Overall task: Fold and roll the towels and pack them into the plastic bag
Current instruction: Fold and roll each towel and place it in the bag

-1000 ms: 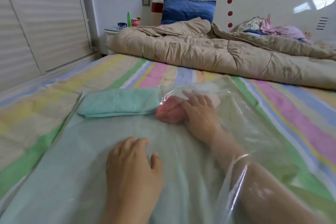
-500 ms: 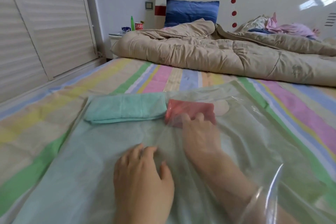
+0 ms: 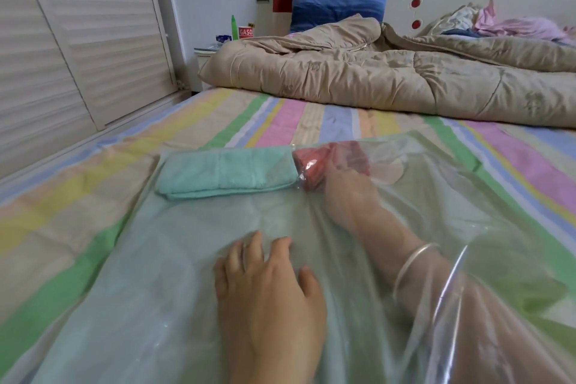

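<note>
A clear plastic bag lies flat on the striped bed. Inside it, at the far end, a folded teal towel lies on the left. A rolled red towel lies right beside the teal one. My right hand is inside the bag, reaching in from the open near-right side, and its fingers curl over the red towel. My left hand rests flat on top of the bag, fingers spread. A pale rounded item shows dimly just right of the red towel.
A rumpled beige duvet lies across the far half of the bed, with a blue pillow and a pile of clothes behind it. A nightstand with bottles stands at the far left. Slatted wardrobe doors line the left side.
My right hand drew back from the red towel, then reached forward onto it again. My left hand stayed flat on the bag. The view shifted slightly.
</note>
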A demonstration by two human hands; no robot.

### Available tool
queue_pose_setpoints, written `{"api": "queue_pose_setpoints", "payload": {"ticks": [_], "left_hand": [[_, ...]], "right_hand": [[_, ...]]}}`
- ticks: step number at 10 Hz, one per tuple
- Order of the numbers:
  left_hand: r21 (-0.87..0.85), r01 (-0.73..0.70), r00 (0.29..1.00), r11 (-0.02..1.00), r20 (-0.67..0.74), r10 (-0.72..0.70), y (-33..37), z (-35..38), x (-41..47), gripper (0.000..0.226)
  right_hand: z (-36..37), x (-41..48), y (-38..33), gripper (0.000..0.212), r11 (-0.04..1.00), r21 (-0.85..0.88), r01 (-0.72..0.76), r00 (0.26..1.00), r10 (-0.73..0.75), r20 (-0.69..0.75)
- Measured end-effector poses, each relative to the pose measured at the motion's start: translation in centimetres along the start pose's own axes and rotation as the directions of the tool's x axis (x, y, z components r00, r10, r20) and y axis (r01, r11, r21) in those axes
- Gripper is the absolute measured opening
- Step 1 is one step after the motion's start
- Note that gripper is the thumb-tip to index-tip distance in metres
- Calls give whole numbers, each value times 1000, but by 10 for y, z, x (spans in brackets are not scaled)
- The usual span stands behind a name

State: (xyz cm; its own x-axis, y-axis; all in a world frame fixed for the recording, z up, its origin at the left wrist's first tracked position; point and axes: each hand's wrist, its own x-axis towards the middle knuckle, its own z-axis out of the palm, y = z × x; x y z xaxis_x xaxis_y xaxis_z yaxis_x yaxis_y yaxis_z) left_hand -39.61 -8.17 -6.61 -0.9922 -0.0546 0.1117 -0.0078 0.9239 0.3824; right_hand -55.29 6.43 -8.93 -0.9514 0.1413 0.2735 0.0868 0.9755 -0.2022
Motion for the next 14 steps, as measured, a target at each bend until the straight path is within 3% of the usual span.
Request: {"api": "queue_pose_setpoints", "payload": {"ticks": [1, 2, 3, 5, 6, 8, 9, 10, 11, 12, 13, 14], "left_hand": [[53, -1, 999, 999, 35, -1, 1, -1, -2, 53], [58, 11, 999, 998, 48, -14, 2, -1, -3, 48], [68, 18, 1000, 998, 19, -20, 2, -1, -1, 57], [27, 7, 1000, 1000, 4, -7, 3, 2, -1, 71], [33, 0, 1000, 999, 11, 0, 2, 4, 0, 72], [18, -41, 999, 999, -4, 41, -9, 10, 5, 66], [-11, -65, 995, 998, -77, 64, -18, 16, 9, 56], [-37, -41, 990, 998, -139, 35, -21, 25, 7, 58], [30, -71, 984, 997, -161, 75, -19, 28, 3, 58], [186, -89, 993, 978, -63, 102, -23, 20, 0, 46], [277, -140, 988, 951, -23, 152, 0, -25, -33, 37], [59, -274, 962, 960, 39, 272, 53, -50, -98, 35]], "right_hand": [[-10, -7, -3, 33, 998, -58, 24, 1000, -23, 20], [-12, -15, -4, 28, 973, -229, 31, 980, -75, -184], [-8, -20, -4, 26, 984, -139, 113, 917, -157, -367], [3, -13, 0, 21, 956, -32, 291, 925, -289, -247], [13, -8, 2, 25, 924, -45, 381, 889, -379, -259], [18, -8, 9, 39, 896, 57, 441, 887, -425, -179], [4, -43, 17, 50, 892, 188, 412, 910, -394, -127], [-16, -100, 36, 51, 955, 146, 257, 966, -250, -67], [-39, -178, 58, 44, 969, 242, 57, 981, -9, -193], [-58, -255, 78, 34, 991, 117, 69, 931, -22, -365], [-75, -332, 84, 47, 983, 73, 166, 860, -108, -498], [-92, -394, 100, 47, 948, 3, 319, 814, -272, -513]]}}
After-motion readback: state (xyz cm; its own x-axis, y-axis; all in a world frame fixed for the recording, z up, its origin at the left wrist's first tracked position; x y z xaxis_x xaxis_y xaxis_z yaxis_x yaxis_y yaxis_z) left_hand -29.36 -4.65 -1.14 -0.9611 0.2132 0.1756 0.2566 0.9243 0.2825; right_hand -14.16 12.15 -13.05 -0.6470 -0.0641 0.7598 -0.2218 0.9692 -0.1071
